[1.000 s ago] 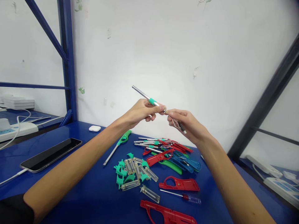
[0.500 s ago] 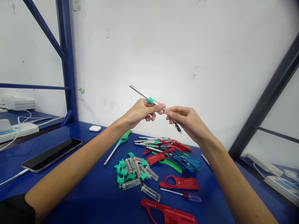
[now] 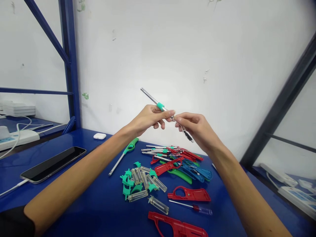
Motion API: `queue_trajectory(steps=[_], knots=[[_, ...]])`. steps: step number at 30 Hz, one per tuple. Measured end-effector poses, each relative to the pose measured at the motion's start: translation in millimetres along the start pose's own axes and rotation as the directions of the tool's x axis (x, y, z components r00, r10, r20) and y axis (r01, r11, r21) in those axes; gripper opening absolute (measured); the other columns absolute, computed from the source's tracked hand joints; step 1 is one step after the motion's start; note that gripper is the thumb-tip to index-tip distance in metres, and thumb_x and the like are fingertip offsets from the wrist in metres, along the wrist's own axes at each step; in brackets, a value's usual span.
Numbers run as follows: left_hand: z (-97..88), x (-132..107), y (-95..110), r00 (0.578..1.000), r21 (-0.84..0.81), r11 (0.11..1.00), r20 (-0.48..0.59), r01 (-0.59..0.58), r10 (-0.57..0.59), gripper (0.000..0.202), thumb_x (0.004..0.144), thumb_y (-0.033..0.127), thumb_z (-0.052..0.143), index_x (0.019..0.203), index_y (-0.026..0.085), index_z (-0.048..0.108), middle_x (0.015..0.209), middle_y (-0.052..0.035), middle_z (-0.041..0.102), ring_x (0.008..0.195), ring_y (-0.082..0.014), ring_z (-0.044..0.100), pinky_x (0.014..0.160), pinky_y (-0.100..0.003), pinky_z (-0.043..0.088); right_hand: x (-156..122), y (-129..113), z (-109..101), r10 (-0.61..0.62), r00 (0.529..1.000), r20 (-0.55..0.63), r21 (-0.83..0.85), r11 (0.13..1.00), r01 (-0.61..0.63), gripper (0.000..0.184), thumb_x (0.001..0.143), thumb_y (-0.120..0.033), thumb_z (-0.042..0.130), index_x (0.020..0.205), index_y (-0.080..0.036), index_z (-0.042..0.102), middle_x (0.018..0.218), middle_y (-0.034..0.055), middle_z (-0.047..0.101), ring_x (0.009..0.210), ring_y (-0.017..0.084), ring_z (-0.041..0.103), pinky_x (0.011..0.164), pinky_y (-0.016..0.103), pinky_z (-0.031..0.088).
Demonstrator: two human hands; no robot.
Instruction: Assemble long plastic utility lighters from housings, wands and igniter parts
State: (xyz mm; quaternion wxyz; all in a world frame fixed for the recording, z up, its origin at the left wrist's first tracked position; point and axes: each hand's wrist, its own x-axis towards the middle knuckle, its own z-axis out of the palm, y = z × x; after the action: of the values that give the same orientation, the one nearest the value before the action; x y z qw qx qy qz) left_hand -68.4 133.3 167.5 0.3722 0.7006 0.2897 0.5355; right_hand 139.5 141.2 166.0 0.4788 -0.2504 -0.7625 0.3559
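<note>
My left hand (image 3: 149,120) grips a silver lighter tube (image 3: 150,96) by its lower end, between thumb and fingers. A green collar (image 3: 160,106) sits around the tube, which tilts up to the left. At that lower end my right hand (image 3: 197,126) pinches a thin white wire (image 3: 181,127); the exact contact is partly hidden by the fingers. A small black igniter piece (image 3: 188,136) dangles from the wire below my right fingers. Both hands are raised above the table, fingertips almost touching.
On the blue table (image 3: 98,204) lie clear fuel tanks (image 3: 158,204) with green clips (image 3: 126,190), red lighter shells (image 3: 190,194), a pile of blue shells (image 3: 195,170) and tubes, a screwdriver (image 3: 201,209), a green lighter (image 3: 130,146), a phone (image 3: 53,164) and a white case (image 3: 99,136).
The tube has turned slightly steeper, its tip shifting a little right. The dangling black piece has swung slightly right and down. Both hands keep their grip.
</note>
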Motion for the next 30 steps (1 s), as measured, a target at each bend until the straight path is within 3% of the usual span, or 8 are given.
queue_trajectory(steps=[10, 15, 20, 26, 30], knots=[[0.1, -1.9, 3.5, 0.999, 0.010, 1.000, 0.038, -0.026, 0.026, 0.036, 0.080, 0.045, 0.090, 0.089, 0.013, 0.076, 0.096, -0.0087, 0.074, 0.059, -0.0073, 0.062, 0.047, -0.021, 0.034, 1.7, 4.6, -1.7, 0.125, 0.992, 0.004, 0.115, 0.986, -0.125, 0.023, 0.078, -0.047, 0.082, 0.077, -0.024, 0.080, 0.083, 0.0022, 0.068, 0.070, 0.014, 0.052, 0.068, 0.032, 0.044], [-2.1, -2.0, 1.8, 0.998, 0.024, 0.999, 0.061, -0.030, 0.029, 0.038, 0.084, 0.046, 0.087, 0.098, 0.013, 0.076, 0.106, -0.0130, 0.077, 0.068, -0.0125, 0.072, 0.047, -0.021, 0.033, 0.7, 4.5, -2.5, 0.138, 0.990, -0.010, 0.092, 0.986, -0.137, 0.026, 0.079, -0.049, 0.085, 0.080, -0.023, 0.080, 0.082, 0.0033, 0.071, 0.071, 0.016, 0.055, 0.068, 0.033, 0.045], [-3.5, -2.1, 2.6, 0.997, 0.051, 0.997, 0.054, -0.050, 0.047, 0.035, 0.085, 0.043, 0.087, 0.097, 0.013, 0.076, 0.101, -0.0131, 0.078, 0.077, -0.0169, 0.076, 0.048, -0.020, 0.034, -0.3, 4.8, -1.0, 0.112, 0.993, -0.043, 0.094, 0.990, -0.107, 0.034, 0.077, -0.046, 0.090, 0.100, -0.024, 0.076, 0.082, 0.0026, 0.075, 0.077, 0.018, 0.065, 0.075, 0.035, 0.051], [-4.2, -1.8, 5.6, 0.998, 0.069, 0.996, 0.019, -0.054, 0.052, 0.033, 0.082, 0.040, 0.089, 0.093, 0.013, 0.075, 0.098, -0.0120, 0.077, 0.069, -0.0119, 0.067, 0.049, -0.021, 0.038, -0.2, 4.9, -4.6, 0.026, 0.999, -0.030, 0.042, 0.999, -0.025, 0.035, 0.089, -0.056, 0.077, 0.100, -0.023, 0.078, 0.098, 0.0081, 0.079, 0.087, 0.021, 0.073, 0.089, 0.041, 0.056], [-6.1, -0.6, 5.5, 0.998, 0.073, 0.996, -0.025, -0.051, 0.053, 0.033, 0.081, 0.042, 0.088, 0.090, 0.013, 0.074, 0.098, -0.0113, 0.076, 0.068, -0.0104, 0.062, 0.049, -0.021, 0.036, -1.5, -1.2, -5.8, -0.030, 0.998, -0.063, -0.066, 0.997, 0.025, 0.032, 0.080, -0.049, 0.087, 0.096, -0.023, 0.080, 0.091, 0.0057, 0.080, 0.081, 0.020, 0.072, 0.083, 0.039, 0.056]])
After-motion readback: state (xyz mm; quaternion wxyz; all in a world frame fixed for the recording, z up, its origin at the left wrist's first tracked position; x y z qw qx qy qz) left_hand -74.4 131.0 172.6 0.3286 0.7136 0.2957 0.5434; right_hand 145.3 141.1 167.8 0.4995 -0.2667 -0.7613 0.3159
